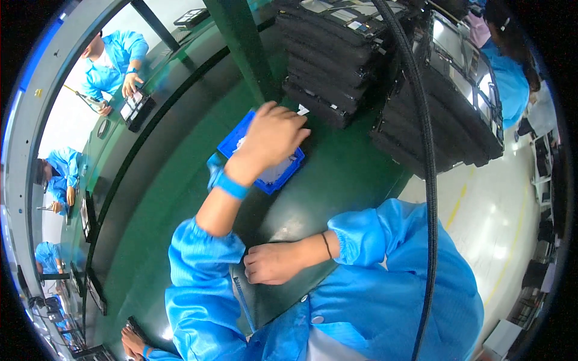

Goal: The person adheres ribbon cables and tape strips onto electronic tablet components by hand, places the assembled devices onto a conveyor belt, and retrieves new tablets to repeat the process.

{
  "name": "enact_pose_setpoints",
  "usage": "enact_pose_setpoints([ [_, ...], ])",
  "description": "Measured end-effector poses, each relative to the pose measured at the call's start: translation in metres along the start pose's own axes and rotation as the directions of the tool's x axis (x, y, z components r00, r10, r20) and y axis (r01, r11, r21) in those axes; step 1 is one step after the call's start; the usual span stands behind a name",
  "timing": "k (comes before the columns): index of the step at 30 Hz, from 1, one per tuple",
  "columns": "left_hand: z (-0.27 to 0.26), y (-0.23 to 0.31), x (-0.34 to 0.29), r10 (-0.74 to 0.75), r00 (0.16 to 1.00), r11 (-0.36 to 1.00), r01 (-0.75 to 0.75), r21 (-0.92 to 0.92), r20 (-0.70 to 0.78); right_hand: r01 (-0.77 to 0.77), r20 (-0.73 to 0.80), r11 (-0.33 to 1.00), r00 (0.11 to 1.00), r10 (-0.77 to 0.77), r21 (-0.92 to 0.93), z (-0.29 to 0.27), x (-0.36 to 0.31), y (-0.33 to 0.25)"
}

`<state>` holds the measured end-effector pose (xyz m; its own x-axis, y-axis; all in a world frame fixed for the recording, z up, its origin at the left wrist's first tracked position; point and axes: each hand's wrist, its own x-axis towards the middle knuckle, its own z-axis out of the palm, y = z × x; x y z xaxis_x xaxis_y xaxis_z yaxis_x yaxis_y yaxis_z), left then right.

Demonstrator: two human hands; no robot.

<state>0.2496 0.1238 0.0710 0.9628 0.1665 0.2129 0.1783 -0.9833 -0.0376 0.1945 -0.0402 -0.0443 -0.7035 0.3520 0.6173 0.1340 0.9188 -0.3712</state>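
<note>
My left hand (271, 135), with a blue wristband (232, 185), is above a blue plastic tray (276, 185) on the green table. Its fingers are curled, the thumb lies close to them, and the fingertips are partly hidden. Whitish contents (278, 172) show in the tray beside the wrist. A small white piece (303, 109) lies just past the fingers. Nearer to me, my right hand (276, 263) rests at the table's front edge with its fingers folded under. What either hand holds, if anything, I cannot make out.
Stacks of black framed panels (328, 57) (442, 114) stand at the back and right. A thick black cable (428, 180) hangs down the right side. A green post (244, 48) rises behind the tray. Co-workers in blue (114, 63) work along the left.
</note>
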Motion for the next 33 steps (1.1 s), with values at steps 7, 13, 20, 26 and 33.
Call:
enact_pose_setpoints([
  [7, 0.022, 0.002, 0.049, -0.212, 0.822, 0.974, 0.133, 0.183, 0.528, -0.014, -0.083, 0.999, 0.996, 0.011, -0.038, 0.003, 0.012, -0.013],
  [13, 0.019, 0.011, 0.042, -0.234, 0.794, 0.971, 0.160, 0.178, 0.561, 0.004, -0.161, 0.996, 0.987, -0.018, -0.088, 0.003, 0.012, -0.019],
  [20, 0.010, 0.002, 0.041, -0.137, 0.726, 0.990, 0.082, 0.112, 0.674, -0.047, -0.075, 0.998, 0.996, 0.044, -0.036, 0.000, 0.013, -0.020],
  [26, 0.015, -0.007, 0.040, -0.132, 0.926, 0.959, 0.029, 0.281, 0.353, -0.010, -0.114, 0.999, 0.993, 0.015, 0.051, 0.018, 0.018, -0.014],
  [33, 0.072, -0.038, 0.050, 0.000, 0.999, 0.948, -0.016, 0.317, 0.049, 0.077, -0.088, 0.991, 0.992, -0.086, -0.107, 0.035, 0.020, -0.006],
])
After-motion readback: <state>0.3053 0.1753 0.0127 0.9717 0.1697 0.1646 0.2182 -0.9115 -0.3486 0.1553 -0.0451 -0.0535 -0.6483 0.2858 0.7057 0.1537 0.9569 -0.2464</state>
